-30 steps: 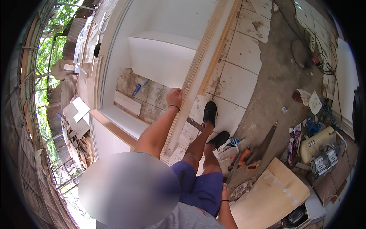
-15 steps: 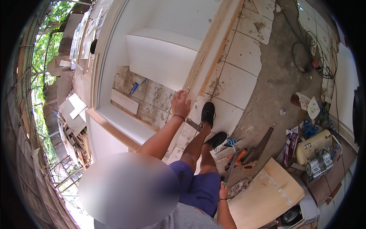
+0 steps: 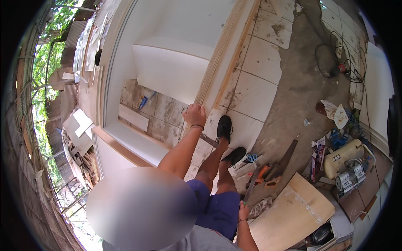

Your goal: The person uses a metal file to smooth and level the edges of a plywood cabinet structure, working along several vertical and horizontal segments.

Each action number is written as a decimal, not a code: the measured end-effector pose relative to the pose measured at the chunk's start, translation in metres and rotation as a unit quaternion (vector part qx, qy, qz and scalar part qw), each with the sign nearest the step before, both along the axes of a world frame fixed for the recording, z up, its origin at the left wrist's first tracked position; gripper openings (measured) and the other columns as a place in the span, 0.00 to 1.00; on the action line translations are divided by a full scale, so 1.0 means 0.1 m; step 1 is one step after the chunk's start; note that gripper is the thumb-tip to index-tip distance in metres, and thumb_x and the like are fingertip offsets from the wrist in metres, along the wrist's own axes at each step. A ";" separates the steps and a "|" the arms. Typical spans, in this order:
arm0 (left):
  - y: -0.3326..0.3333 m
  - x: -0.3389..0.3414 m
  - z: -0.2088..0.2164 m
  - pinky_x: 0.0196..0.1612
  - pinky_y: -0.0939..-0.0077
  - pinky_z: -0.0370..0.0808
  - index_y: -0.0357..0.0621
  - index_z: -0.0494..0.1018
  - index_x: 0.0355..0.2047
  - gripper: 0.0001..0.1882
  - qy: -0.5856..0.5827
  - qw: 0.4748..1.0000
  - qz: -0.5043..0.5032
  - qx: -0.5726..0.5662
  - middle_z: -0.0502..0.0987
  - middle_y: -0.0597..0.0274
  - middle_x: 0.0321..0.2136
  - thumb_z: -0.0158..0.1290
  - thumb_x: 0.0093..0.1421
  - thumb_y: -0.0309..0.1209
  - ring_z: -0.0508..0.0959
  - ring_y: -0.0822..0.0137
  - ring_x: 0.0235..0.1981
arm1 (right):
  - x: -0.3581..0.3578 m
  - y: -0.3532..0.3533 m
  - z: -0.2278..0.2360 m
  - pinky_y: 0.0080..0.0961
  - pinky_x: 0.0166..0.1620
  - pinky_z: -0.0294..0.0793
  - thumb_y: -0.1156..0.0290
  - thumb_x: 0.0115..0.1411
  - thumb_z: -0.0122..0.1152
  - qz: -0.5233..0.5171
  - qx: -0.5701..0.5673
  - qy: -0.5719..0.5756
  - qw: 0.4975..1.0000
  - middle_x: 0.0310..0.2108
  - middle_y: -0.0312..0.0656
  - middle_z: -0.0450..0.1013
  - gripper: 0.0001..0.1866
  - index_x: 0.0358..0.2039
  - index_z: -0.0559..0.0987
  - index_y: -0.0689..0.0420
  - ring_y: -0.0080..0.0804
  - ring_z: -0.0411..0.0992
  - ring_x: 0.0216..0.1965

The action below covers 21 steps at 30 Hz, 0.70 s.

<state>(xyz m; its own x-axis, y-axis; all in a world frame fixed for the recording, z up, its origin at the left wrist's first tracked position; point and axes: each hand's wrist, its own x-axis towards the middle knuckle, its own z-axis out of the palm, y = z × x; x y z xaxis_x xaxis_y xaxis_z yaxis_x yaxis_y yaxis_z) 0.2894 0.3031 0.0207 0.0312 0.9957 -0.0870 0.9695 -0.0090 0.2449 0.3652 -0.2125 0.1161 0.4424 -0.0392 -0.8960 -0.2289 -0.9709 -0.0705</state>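
Observation:
My left hand (image 3: 195, 116) rests at the near end of a long wooden panel edge (image 3: 217, 54), fingers curled over it. This edge is part of a large white cabinet frame (image 3: 167, 69) lying on the floor. Beside my right thigh, my right hand (image 3: 243, 212) is closed around the green handle of a tool with a long, narrow metal blade (image 3: 251, 187). The blade points away from me; its exact kind is hard to make out. A flat metal strip (image 3: 209, 140) lies between my left forearm and my shoe.
A handsaw (image 3: 289, 154), an orange power tool (image 3: 263, 172) and blue scissors (image 3: 251, 157) lie on the floor right of my feet. Farther right stand an air compressor (image 3: 343, 161) and a plywood sheet (image 3: 289, 213). A blue tube (image 3: 143, 101) lies inside the frame. Cables (image 3: 356, 62) trail at far right.
My left hand has settled onto the panel end, its fingers now curled where they were more spread. The view has shifted slightly. My right hand still holds the long-bladed tool.

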 end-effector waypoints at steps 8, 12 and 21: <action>-0.37 -0.08 0.30 0.40 0.65 0.67 0.47 0.73 0.28 0.08 0.030 0.863 -0.475 -0.170 0.74 0.59 0.29 0.50 0.56 0.36 0.74 0.60 0.38 | -0.01 0.08 0.05 0.42 0.45 0.68 0.42 0.58 0.49 0.004 -0.024 -0.005 1.000 0.35 0.60 0.75 0.32 0.36 0.78 0.65 0.58 0.72 0.42; -0.23 -0.04 0.31 0.60 0.55 0.56 0.38 0.65 0.53 0.27 -0.077 0.952 -0.283 -0.085 0.63 0.42 0.56 0.54 0.54 0.36 0.60 0.47 0.60 | -0.02 -0.02 -0.06 0.42 0.44 0.68 0.41 0.57 0.51 -0.006 0.010 0.004 1.000 0.34 0.61 0.74 0.34 0.38 0.77 0.67 0.56 0.72 0.40; -0.51 -0.16 0.52 0.60 0.63 0.61 0.31 0.59 0.58 0.42 -0.015 0.829 -0.251 -0.500 0.65 0.38 0.55 0.52 0.55 0.54 0.65 0.48 0.58 | 0.37 0.37 0.23 0.39 0.46 0.67 0.44 0.56 0.54 -0.029 -0.019 -0.009 0.999 0.40 0.57 0.74 0.32 0.40 0.77 0.65 0.53 0.73 0.41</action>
<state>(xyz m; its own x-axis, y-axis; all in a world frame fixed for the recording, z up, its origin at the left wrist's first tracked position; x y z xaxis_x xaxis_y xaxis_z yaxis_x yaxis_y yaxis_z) 0.2733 0.2525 0.0724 0.4366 0.2867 -0.8528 0.8985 -0.1875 0.3969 0.4027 -0.1752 0.1392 0.4548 -0.0991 -0.8851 -0.2842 -0.9580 -0.0388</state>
